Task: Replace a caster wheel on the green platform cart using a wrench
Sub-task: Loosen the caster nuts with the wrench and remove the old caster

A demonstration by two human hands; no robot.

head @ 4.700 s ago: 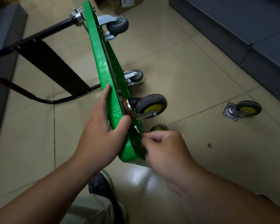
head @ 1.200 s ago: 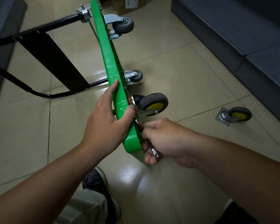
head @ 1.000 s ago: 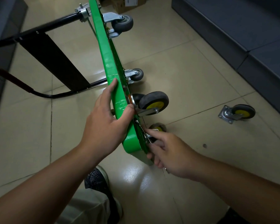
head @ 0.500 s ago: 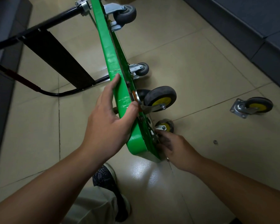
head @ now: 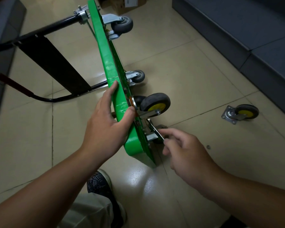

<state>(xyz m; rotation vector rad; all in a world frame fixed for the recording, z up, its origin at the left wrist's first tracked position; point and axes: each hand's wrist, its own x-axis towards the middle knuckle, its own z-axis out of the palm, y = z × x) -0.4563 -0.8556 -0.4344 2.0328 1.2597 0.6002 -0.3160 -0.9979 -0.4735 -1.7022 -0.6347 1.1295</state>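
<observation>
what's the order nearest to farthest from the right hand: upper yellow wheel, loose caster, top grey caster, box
From the right hand, head view:
1. upper yellow wheel, just up-left, on the cart
2. loose caster, on the floor to the right
3. top grey caster, at the cart's far end
4. box, beyond it at the top edge

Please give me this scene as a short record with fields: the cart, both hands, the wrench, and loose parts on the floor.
cart: green, standing on its edge, wheels to the right
left hand: grips cart's upper edge
right hand: pinches wrench
wrench: at cart's underside, by low caster
loose caster: lies on floor, apart from cart
small metal piece: on floor; nut or washer, cannot tell
</observation>
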